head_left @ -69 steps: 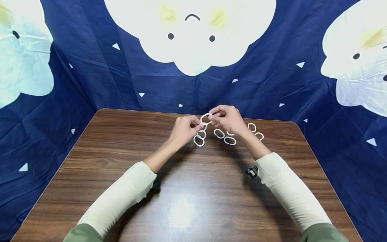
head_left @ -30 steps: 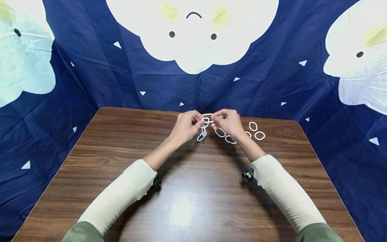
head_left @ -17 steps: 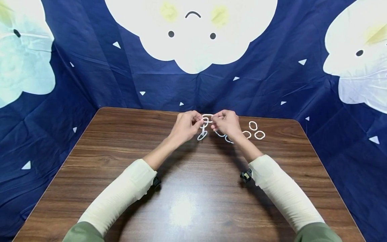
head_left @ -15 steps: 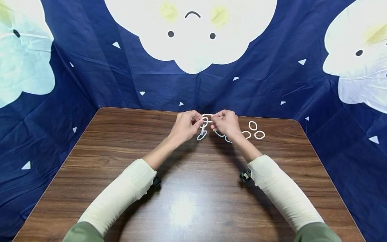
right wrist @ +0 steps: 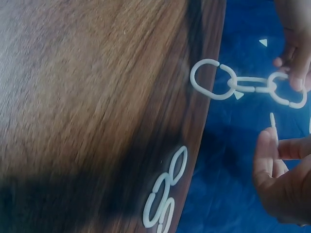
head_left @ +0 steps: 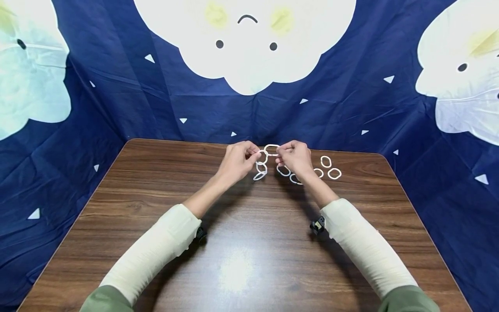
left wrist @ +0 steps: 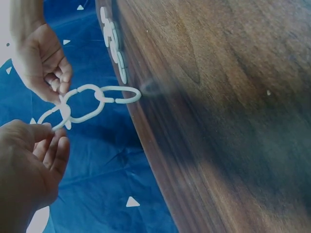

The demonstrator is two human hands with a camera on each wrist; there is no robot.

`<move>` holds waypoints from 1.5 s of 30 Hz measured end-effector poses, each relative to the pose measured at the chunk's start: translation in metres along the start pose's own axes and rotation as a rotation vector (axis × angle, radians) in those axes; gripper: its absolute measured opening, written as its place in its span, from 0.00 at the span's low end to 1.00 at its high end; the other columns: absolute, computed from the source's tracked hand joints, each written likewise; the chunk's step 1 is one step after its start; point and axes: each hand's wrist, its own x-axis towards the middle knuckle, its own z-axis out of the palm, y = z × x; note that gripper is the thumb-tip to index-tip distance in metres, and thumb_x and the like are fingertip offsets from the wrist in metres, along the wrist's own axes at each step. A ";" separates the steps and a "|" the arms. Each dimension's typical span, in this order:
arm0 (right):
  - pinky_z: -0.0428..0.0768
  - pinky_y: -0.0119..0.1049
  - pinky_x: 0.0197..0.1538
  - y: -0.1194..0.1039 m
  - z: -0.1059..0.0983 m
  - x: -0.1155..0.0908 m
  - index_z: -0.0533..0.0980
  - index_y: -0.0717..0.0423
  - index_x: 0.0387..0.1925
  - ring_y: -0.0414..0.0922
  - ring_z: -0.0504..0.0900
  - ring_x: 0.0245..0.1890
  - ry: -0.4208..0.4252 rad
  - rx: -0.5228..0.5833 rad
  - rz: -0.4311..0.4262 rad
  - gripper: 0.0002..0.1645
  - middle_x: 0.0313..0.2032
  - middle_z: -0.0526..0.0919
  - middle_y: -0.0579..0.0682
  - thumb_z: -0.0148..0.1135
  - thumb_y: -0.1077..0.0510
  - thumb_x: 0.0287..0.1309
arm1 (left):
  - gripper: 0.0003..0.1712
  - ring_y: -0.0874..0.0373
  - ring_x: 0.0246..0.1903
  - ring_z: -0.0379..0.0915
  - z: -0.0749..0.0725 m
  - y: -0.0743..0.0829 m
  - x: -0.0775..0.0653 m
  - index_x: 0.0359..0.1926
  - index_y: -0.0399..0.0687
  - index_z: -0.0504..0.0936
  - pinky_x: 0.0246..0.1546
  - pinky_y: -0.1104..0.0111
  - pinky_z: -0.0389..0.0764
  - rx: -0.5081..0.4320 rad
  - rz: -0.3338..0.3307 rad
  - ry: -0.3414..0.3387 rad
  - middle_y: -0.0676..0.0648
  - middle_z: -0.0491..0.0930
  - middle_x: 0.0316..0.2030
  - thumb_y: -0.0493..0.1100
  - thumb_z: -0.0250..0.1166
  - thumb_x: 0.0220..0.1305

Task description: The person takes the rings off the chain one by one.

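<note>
In the head view my left hand (head_left: 239,160) pinches the top link (head_left: 263,157) of a short chain of white plastic oval links. Two more links of that chain hang below it, the lowest link (head_left: 260,176) close over the table. To the right, my right hand (head_left: 296,158) pinches another white link (head_left: 271,149) between thumb and fingers. The near end of this link overlaps the top chain link in the head view. From the left wrist view, the chain's middle link (left wrist: 86,119) shows a small split in its ring. The right hand's link appears edge-on in the right wrist view.
Several loose white links lie near the table's far edge, among them one link (head_left: 334,173) at the right and another link (head_left: 283,170) beneath my right hand. The brown wooden table (head_left: 249,216) ends at a blue cloth backdrop (head_left: 210,108) with cloud prints.
Over the last half second my right hand and its link have shifted slightly right, away from my left hand. The hanging chain links have turned. Earlier, both hands were also pinching links.
</note>
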 end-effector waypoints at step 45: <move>0.92 0.29 0.40 0.061 -0.039 0.039 0.81 0.82 0.62 0.36 0.92 0.24 0.005 0.181 0.253 0.19 0.25 0.91 0.49 0.66 0.75 0.73 | 0.03 0.50 0.42 0.89 0.002 0.002 0.006 0.45 0.40 0.92 0.50 0.58 0.89 -0.052 0.010 -0.025 0.43 0.94 0.39 0.37 0.76 0.75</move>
